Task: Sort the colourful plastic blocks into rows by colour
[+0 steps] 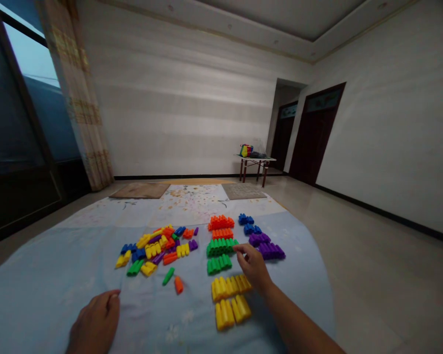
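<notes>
The right hand (254,268) seemed pinched at the green row (221,247), its grip unclear. Its wrist could scatter the yellow rows (231,287) beneath. The left hand (96,322) lay loosely curled, holding nothing.

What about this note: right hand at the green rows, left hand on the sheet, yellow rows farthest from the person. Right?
Not quite. The head view shows the yellow rows nearest the person, not farthest. The right hand is at the green rows and the left hand is on the sheet.
</notes>
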`<move>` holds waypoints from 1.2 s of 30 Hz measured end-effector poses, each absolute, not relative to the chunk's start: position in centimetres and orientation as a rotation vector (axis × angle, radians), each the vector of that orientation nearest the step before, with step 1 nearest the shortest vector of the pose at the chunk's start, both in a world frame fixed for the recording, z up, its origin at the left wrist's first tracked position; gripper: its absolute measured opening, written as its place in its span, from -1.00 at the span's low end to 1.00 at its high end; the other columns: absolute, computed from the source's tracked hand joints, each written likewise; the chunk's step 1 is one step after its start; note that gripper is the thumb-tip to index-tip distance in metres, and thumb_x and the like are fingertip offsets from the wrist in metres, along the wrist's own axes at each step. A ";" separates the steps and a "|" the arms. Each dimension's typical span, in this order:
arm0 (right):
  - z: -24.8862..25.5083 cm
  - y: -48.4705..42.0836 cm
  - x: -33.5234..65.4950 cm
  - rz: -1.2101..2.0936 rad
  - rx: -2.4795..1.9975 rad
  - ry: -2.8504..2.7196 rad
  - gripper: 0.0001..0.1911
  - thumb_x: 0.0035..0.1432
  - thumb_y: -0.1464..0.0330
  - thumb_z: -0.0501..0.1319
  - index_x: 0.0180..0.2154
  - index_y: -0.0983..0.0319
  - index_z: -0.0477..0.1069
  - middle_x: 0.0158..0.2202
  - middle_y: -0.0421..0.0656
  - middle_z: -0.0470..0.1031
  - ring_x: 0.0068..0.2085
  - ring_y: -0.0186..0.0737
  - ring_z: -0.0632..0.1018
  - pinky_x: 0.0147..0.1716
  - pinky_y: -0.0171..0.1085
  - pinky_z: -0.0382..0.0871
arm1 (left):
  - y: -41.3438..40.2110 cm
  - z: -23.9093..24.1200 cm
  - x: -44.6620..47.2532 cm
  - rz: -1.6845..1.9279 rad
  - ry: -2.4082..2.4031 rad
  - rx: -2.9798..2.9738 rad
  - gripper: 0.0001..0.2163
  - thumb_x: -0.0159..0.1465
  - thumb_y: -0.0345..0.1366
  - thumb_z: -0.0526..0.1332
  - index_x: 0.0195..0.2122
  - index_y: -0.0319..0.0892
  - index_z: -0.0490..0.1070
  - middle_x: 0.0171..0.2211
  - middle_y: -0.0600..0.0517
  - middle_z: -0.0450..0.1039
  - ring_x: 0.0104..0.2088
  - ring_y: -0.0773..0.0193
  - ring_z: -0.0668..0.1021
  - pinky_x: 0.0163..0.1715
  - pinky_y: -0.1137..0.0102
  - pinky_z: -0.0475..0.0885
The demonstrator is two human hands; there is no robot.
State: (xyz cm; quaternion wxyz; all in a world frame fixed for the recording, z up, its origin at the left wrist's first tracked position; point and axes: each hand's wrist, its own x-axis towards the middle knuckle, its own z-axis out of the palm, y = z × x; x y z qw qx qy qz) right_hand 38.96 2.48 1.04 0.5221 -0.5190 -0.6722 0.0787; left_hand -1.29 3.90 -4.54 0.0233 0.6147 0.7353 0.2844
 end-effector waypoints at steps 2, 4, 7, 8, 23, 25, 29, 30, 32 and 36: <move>0.4 2.1 39.2 0.196 -1.237 -1.584 -0.77 0.14 0.45 0.05 -0.27 0.24 0.47 -0.32 -0.11 0.52 -0.32 -0.25 0.51 -0.39 -0.33 0.35 | 3.6 -4.1 -1.0 0.838 2.304 1.921 -0.52 0.18 -0.10 -0.19 -0.18 -0.27 0.42 -0.12 -0.19 0.45 -0.11 0.03 0.46 -0.01 0.17 0.30; -0.1 2.0 39.4 0.216 -1.221 -1.574 -0.77 0.15 0.43 0.05 -0.27 0.24 0.47 -0.31 -0.10 0.52 -0.31 -0.24 0.52 -0.39 -0.33 0.35 | 3.3 -3.6 -0.7 0.808 2.330 1.934 -0.53 0.19 -0.12 -0.18 -0.18 -0.27 0.42 -0.13 -0.19 0.45 -0.11 0.04 0.46 -0.01 0.18 0.30; -0.6 1.9 39.6 0.259 -1.195 -1.580 -0.77 0.16 0.41 0.05 -0.26 0.24 0.47 -0.30 -0.09 0.53 -0.31 -0.23 0.52 -0.39 -0.32 0.37 | 3.0 -3.1 -0.2 0.777 2.377 1.963 -0.54 0.20 -0.13 -0.18 -0.18 -0.26 0.42 -0.13 -0.18 0.45 -0.12 0.08 0.47 -0.02 0.22 0.31; -0.7 1.9 39.6 0.272 -1.188 -1.581 -0.77 0.16 0.41 0.05 -0.26 0.24 0.47 -0.29 -0.09 0.53 -0.31 -0.22 0.52 -0.39 -0.32 0.37 | 2.9 -3.0 -0.1 0.768 2.394 1.974 -0.54 0.20 -0.13 -0.18 -0.18 -0.26 0.42 -0.13 -0.17 0.45 -0.12 0.09 0.47 -0.02 0.23 0.31; -0.4 1.7 38.9 0.447 -1.153 -1.508 -0.75 0.19 0.37 0.04 -0.24 0.23 0.48 -0.30 -0.09 0.53 -0.30 -0.21 0.53 -0.38 -0.31 0.38 | 2.2 -2.1 0.2 0.678 2.406 1.995 -0.56 0.20 -0.11 -0.12 -0.16 -0.29 0.39 -0.12 -0.20 0.44 -0.09 0.08 0.44 0.03 0.21 0.27; -0.4 1.7 38.7 0.463 -1.139 -1.508 -0.76 0.19 0.37 0.05 -0.23 0.22 0.48 -0.30 -0.09 0.54 -0.30 -0.21 0.53 -0.39 -0.32 0.39 | 2.2 -2.1 0.1 0.673 2.404 1.992 -0.56 0.19 -0.10 -0.11 -0.16 -0.29 0.39 -0.13 -0.19 0.44 -0.09 0.08 0.44 0.02 0.21 0.28; -0.5 1.6 38.6 0.493 -1.119 -1.512 -0.77 0.18 0.38 0.06 -0.24 0.21 0.47 -0.29 -0.09 0.53 -0.30 -0.22 0.53 -0.40 -0.33 0.39 | 2.3 -2.2 -0.1 0.648 2.412 1.964 -0.55 0.17 -0.07 -0.10 -0.17 -0.28 0.39 -0.12 -0.20 0.44 -0.09 0.07 0.45 0.02 0.19 0.28; -0.6 1.5 38.6 0.498 -1.122 -1.514 -0.78 0.18 0.38 0.05 -0.24 0.21 0.47 -0.29 -0.09 0.53 -0.29 -0.22 0.53 -0.40 -0.34 0.38 | 2.3 -2.2 -0.1 0.639 2.416 1.950 -0.54 0.17 -0.07 -0.10 -0.17 -0.29 0.39 -0.11 -0.21 0.43 -0.09 0.06 0.45 0.02 0.19 0.29; -0.9 1.5 38.8 0.500 -1.143 -1.516 -0.77 0.18 0.40 0.05 -0.25 0.21 0.47 -0.30 -0.10 0.53 -0.29 -0.22 0.53 -0.39 -0.34 0.39 | 2.4 -2.3 -0.1 0.625 2.425 1.931 -0.53 0.16 -0.06 -0.10 -0.16 -0.30 0.39 -0.10 -0.22 0.43 -0.08 0.04 0.44 0.02 0.18 0.29; -1.8 1.6 39.6 0.450 -1.195 -1.509 -0.76 0.18 0.41 0.03 -0.26 0.22 0.47 -0.30 -0.09 0.53 -0.29 -0.21 0.54 -0.38 -0.33 0.39 | 2.7 -2.8 -0.2 0.623 2.461 1.921 -0.53 0.16 -0.05 -0.12 -0.15 -0.28 0.38 -0.09 -0.21 0.42 -0.07 0.03 0.44 0.00 0.15 0.30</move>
